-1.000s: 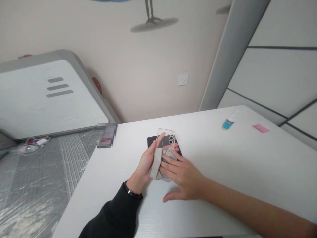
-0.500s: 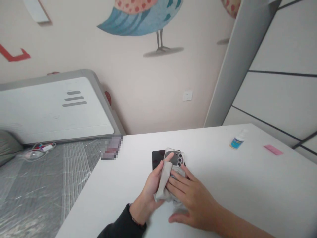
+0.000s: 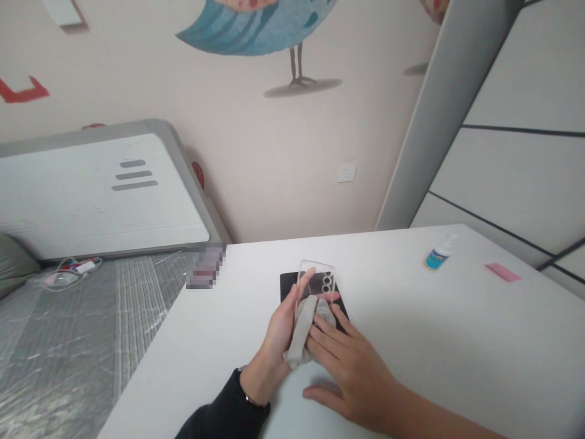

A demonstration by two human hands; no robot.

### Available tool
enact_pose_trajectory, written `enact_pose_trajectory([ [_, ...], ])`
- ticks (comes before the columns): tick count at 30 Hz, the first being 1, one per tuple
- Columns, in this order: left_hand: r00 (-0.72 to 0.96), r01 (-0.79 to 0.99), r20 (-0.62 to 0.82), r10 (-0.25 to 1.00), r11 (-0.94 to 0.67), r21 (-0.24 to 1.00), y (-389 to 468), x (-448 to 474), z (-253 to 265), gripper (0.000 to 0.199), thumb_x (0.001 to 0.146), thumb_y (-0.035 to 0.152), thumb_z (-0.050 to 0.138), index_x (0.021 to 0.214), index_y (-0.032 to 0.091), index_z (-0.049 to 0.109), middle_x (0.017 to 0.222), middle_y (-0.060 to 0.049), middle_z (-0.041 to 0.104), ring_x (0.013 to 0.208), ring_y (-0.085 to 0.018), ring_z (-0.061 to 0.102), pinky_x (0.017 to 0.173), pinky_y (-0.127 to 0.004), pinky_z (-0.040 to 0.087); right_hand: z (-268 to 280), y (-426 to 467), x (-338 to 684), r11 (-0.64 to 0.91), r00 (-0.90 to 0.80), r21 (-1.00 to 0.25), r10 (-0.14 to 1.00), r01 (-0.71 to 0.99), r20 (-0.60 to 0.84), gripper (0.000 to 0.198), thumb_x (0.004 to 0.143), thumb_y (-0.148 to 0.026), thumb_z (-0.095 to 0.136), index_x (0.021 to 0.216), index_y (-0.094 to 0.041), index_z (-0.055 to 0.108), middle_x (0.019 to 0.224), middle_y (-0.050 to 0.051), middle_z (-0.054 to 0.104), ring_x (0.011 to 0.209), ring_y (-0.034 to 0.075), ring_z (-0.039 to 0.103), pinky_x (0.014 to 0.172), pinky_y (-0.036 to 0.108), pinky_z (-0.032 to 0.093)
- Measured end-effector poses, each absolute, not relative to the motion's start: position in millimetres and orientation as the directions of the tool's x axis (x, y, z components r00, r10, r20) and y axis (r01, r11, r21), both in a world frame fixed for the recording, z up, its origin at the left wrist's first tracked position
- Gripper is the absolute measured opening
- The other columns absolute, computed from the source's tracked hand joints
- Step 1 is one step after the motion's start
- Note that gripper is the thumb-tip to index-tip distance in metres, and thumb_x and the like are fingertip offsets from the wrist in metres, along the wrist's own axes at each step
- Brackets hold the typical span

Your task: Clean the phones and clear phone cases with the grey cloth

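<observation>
My left hand [image 3: 276, 335] grips a clear phone case [image 3: 322, 269] from its left side, one finger showing through or along the transparent back. The case is tilted up, with round camera cutouts at its upper right. A light grey cloth [image 3: 301, 336] lies bunched over the lower part of the case. My right hand [image 3: 354, 369] presses that cloth against the case with its fingers, its thumb held apart. Below the case, a flat black object [image 3: 287, 285] rests on the white table [image 3: 429, 360]; the hands and case hide much of it.
Toward the back right of the table are a small spray bottle [image 3: 437, 258] with a blue label and a pink flat piece [image 3: 503, 272]. A pixelated item [image 3: 205, 266] sits at the far left corner. Beyond that side is a plastic-covered mattress [image 3: 114, 323].
The case has risen slightly and more of its upper part shows. My right hand, with the cloth, has shifted a little down and left along it. The view has tilted slightly.
</observation>
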State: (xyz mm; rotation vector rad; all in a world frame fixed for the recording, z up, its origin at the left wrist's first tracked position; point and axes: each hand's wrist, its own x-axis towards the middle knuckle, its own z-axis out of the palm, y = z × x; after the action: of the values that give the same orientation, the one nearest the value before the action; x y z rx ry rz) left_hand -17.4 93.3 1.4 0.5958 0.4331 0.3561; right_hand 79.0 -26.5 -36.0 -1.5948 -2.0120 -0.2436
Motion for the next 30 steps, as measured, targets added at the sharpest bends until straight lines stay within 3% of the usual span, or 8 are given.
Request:
enact_pose_trajectory([
  [2, 0.830, -0.255, -0.251, 0.499, 0.739, 0.624, 94, -17, 4, 0.063, 0.101, 0.047, 0.050, 0.159, 0.030, 0.032, 0.113, -0.011, 0.076, 0.093, -0.021, 0.075, 0.084, -0.032, 0.057, -34, -28, 77, 0.291, -0.165, -0.169, 0.837, 0.942, 0.522, 0.057, 0.100, -0.059, 0.047, 0.127, -0.013, 0.067, 0.128, 0.014, 0.073, 0.127, 0.031, 0.063, 0.126, 0.055, 0.022],
  [5, 0.781, -0.316, -0.240, 0.576, 0.696, 0.644, 86, -16, 2, 0.060, 0.101, 0.048, 0.051, 0.156, 0.033, 0.037, 0.124, -0.009, 0.073, 0.108, -0.020, 0.072, 0.093, -0.031, 0.055, -35, -25, 82, 0.192, -0.088, -0.145, 0.843, 0.971, 0.531, 0.058, 0.102, -0.056, 0.046, 0.135, -0.012, 0.062, 0.132, 0.016, 0.070, 0.131, 0.031, 0.060, 0.126, 0.056, 0.019],
  [11, 0.758, -0.287, -0.248, 0.604, 0.649, 0.704, 62, -9, -11, 0.044, 0.096, 0.044, 0.061, 0.138, 0.032, 0.063, 0.159, 0.000, 0.048, 0.147, -0.023, 0.042, 0.117, -0.032, 0.038, -43, -12, 98, 0.009, 0.095, -0.207, 0.869, 0.978, 0.486, 0.111, 0.080, -0.087, 0.050, 0.151, -0.002, 0.042, 0.150, 0.030, 0.049, 0.144, 0.046, 0.041, 0.117, 0.072, 0.024],
  [15, 0.732, -0.326, -0.230, 0.641, 0.626, 0.708, 66, -8, -8, 0.042, 0.096, 0.041, 0.062, 0.137, 0.033, 0.064, 0.157, 0.003, 0.050, 0.148, -0.020, 0.040, 0.121, -0.029, 0.031, -40, -13, 93, 0.135, 0.013, -0.284, 0.886, 0.949, 0.464, 0.118, 0.079, -0.090, 0.044, 0.156, -0.001, 0.031, 0.158, 0.030, 0.037, 0.150, 0.045, 0.029, 0.118, 0.073, 0.022],
  [21, 0.726, -0.308, -0.312, 0.613, 0.695, 0.649, 77, -10, 3, 0.061, 0.097, 0.049, 0.058, 0.154, 0.032, 0.044, 0.120, -0.009, 0.076, 0.110, -0.023, 0.072, 0.109, -0.040, 0.048, -37, -22, 67, 0.291, -0.142, -0.263, 0.872, 0.920, 0.469, 0.115, 0.080, -0.084, 0.053, 0.154, 0.002, 0.034, 0.155, 0.030, 0.043, 0.151, 0.042, 0.029, 0.123, 0.066, 0.019],
  [24, 0.723, -0.330, -0.307, 0.619, 0.700, 0.633, 71, -8, -4, 0.053, 0.097, 0.047, 0.059, 0.145, 0.026, 0.056, 0.129, -0.009, 0.072, 0.123, -0.024, 0.065, 0.113, -0.036, 0.044, -41, -18, 73, 0.186, -0.046, -0.264, 0.887, 0.947, 0.460, 0.106, 0.085, -0.080, 0.051, 0.153, 0.000, 0.037, 0.153, 0.030, 0.046, 0.149, 0.043, 0.033, 0.122, 0.069, 0.019],
  [27, 0.707, -0.270, -0.286, 0.647, 0.620, 0.737, 60, -7, -16, 0.040, 0.092, 0.040, 0.067, 0.128, 0.022, 0.071, 0.139, -0.007, 0.067, 0.139, -0.026, 0.052, 0.118, -0.035, 0.037, -45, -13, 85, 0.058, 0.091, -0.310, 0.890, 0.949, 0.447, 0.102, 0.090, -0.079, 0.043, 0.155, 0.000, 0.032, 0.157, 0.032, 0.039, 0.150, 0.044, 0.031, 0.120, 0.071, 0.020],
  [30, 0.701, -0.221, -0.244, 0.670, 0.530, 0.818, 56, -6, -22, 0.037, 0.088, 0.034, 0.072, 0.124, 0.027, 0.073, 0.140, -0.004, 0.066, 0.144, -0.028, 0.045, 0.121, -0.038, 0.034, -45, -12, 88, 0.073, 0.114, -0.358, 0.872, 0.931, 0.476, 0.108, 0.089, -0.082, 0.038, 0.158, -0.001, 0.022, 0.160, 0.033, 0.031, 0.152, 0.046, 0.024, 0.118, 0.074, 0.020],
])
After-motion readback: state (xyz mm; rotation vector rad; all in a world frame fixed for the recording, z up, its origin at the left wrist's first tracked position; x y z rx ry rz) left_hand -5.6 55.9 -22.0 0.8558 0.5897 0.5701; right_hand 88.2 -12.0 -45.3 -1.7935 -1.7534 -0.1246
